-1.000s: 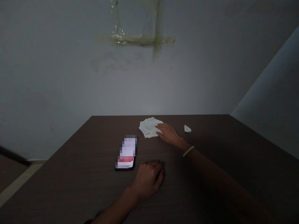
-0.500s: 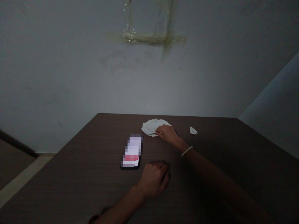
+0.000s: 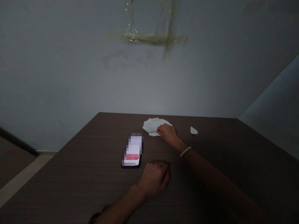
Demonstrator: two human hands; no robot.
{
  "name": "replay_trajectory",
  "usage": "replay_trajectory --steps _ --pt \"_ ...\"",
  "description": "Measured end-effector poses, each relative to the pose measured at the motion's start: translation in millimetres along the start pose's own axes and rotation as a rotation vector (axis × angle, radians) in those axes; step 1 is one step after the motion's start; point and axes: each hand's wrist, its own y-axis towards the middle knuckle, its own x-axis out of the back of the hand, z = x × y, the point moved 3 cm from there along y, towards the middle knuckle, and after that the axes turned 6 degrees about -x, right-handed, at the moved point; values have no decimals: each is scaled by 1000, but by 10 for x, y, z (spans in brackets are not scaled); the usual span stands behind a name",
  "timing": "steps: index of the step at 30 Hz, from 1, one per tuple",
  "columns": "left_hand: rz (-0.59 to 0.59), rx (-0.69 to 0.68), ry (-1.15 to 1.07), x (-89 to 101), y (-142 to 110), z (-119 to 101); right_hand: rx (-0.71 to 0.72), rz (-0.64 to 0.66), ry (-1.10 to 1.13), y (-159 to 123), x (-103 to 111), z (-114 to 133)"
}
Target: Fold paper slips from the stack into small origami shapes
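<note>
A fanned pile of thin white paper pieces [image 3: 151, 125] lies near the far edge of the table, with faint marks on the top ones. My right hand [image 3: 167, 133], a beaded bracelet at its wrist, is over the pile's right side. Its thumb and index finger are pinched together on a paper piece at the near edge. Closer to me, my left hand [image 3: 155, 178] rests on the table with its fingers curled in and nothing seen in them. Left of it lies a phone [image 3: 133, 151], its lit screen blurred out.
A small folded or crumpled white paper [image 3: 193, 130] sits right of the pile. The dark wooden table [image 3: 81, 174] stands against a grey wall [image 3: 77, 77] with yellowed tape [image 3: 151, 39] on it.
The fingertips of my right hand have drawn closer together at the pile's edge. My left hand stays in place. The whole view has shifted very slightly.
</note>
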Motion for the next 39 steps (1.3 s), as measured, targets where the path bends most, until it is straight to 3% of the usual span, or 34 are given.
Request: replay_trajectory --steps 10,19,23,29,31,35,39 --pt "-6 -5 -18 16 4 2 -98 -39 26 -16 -7 -38" --pt "-5 4 -23 29 9 -5 -13 -110 185 -62 48 -65" --pt "-57 -16 -34 20 -24 3 55 -159 259 -364 125 -113" --pt "-333 -34 -35 82 -92 19 210 -119 287 -1187 198 -84" --pt "-377 25 -59 103 -81 48 258 -76 272 -1423 218 -31" --pt "-260 131 -27 86 -24 109 321 -16 386 -1684 265 0" --pt "-160 96 -3 50 -1 123 107 -128 512 -1710 311 -244"
